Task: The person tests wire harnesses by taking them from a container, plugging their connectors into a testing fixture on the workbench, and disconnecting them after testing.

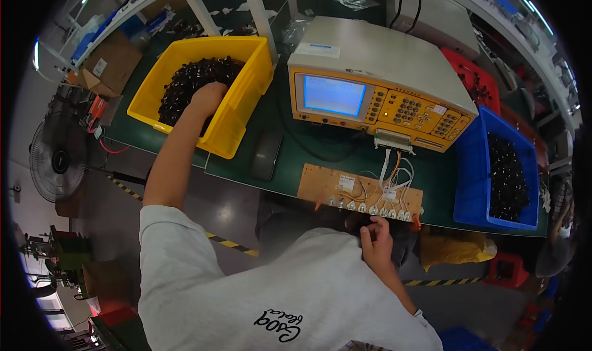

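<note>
My left hand (211,97) reaches into a yellow bin (254,61) heaped with small black parts (191,82). Its fingers are hidden among the parts and by the bin's side. My right hand (377,240) is at the front edge of a wooden board (314,181), just below a row of metal terminals (374,211). The thumb and fingers are bent close together. Whatever lies between them is too small and dark to name. Wires (394,172) run from the board up to a connector on a tester (382,61) with a lit blue screen.
A dark phone-like slab (266,155) lies between the yellow bin and the board. On the right stands a blue bin (478,184) of similar black parts, with a red bin (456,61) behind it. A fan (60,161) stands at the left.
</note>
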A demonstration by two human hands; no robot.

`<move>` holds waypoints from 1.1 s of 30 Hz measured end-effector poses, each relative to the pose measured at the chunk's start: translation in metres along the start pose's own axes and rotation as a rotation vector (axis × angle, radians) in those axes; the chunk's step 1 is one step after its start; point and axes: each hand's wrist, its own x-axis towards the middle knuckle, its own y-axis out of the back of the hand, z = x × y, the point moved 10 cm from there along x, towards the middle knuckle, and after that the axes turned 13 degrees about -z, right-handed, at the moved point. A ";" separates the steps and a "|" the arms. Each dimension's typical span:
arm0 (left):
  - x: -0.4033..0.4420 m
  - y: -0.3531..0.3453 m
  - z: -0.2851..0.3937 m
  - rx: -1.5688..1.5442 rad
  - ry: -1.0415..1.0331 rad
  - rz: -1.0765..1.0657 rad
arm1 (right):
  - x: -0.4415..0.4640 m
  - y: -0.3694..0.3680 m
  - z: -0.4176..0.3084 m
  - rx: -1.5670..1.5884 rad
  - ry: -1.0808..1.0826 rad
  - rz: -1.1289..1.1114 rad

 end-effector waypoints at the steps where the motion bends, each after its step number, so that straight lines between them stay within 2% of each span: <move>1: -0.005 0.004 0.005 0.015 0.056 -0.011 | 0.001 0.001 -0.006 0.019 0.024 0.018; 3: -0.020 0.015 0.017 0.027 0.097 -0.005 | 0.004 -0.001 -0.009 -0.047 0.009 -0.028; 5: -0.038 0.045 0.012 -0.069 0.232 0.198 | 0.007 -0.004 -0.007 -0.095 -0.015 -0.070; 7: -0.077 0.090 0.021 -0.047 -0.015 0.882 | 0.009 -0.008 -0.015 -0.122 0.039 -0.107; 9: -0.108 0.112 0.024 -0.216 -0.015 1.043 | 0.011 -0.005 -0.017 -0.130 0.008 -0.104; 10: -0.113 0.114 0.030 -0.222 -0.041 1.053 | 0.011 -0.005 -0.021 -0.166 0.055 -0.094; 12: -0.106 0.102 0.010 -0.535 0.071 0.906 | 0.011 -0.002 -0.027 -0.204 0.096 -0.064; 16: -0.099 0.098 0.010 -0.460 0.131 0.838 | 0.009 -0.005 -0.028 -0.334 0.083 -0.085; 18: -0.099 0.096 0.003 -0.462 0.046 0.949 | 0.005 -0.005 -0.026 -0.346 0.079 -0.098; 20: -0.105 0.099 0.005 -0.493 -0.005 0.983 | -0.006 -0.024 -0.022 -0.293 0.093 -0.324; 21: -0.112 0.100 0.009 -0.531 -0.035 1.021 | -0.011 -0.016 -0.023 -0.279 0.069 -0.295; 23: -0.131 0.107 0.026 -0.555 -0.062 1.090 | -0.017 0.026 -0.041 -0.236 0.116 -0.120; 25: -0.150 0.101 0.042 -0.647 -0.138 1.137 | -0.011 0.110 -0.047 -0.326 -0.073 0.137; 26: -0.154 0.090 0.053 -0.775 -0.190 1.125 | -0.013 0.158 -0.053 -0.127 -0.054 0.367; 27: -0.161 0.076 0.068 -0.905 -0.232 1.112 | -0.018 0.195 -0.067 -0.045 -0.035 0.504; 29: -0.168 0.031 0.105 -1.004 -0.349 0.986 | -0.020 0.219 -0.103 -0.226 0.022 0.641; 30: -0.177 0.018 0.151 -0.970 -0.406 0.885 | -0.021 0.209 -0.100 -0.227 0.013 0.648; 31: -0.187 0.005 0.196 -0.934 -0.460 0.791 | -0.009 0.179 -0.093 -0.256 0.013 0.478; 32: -0.184 -0.019 0.227 -0.794 -0.504 0.608 | 0.003 0.149 -0.088 -0.287 0.018 0.303; 33: -0.197 -0.016 0.277 -0.656 -0.648 0.595 | 0.009 0.121 -0.082 -0.197 0.022 0.169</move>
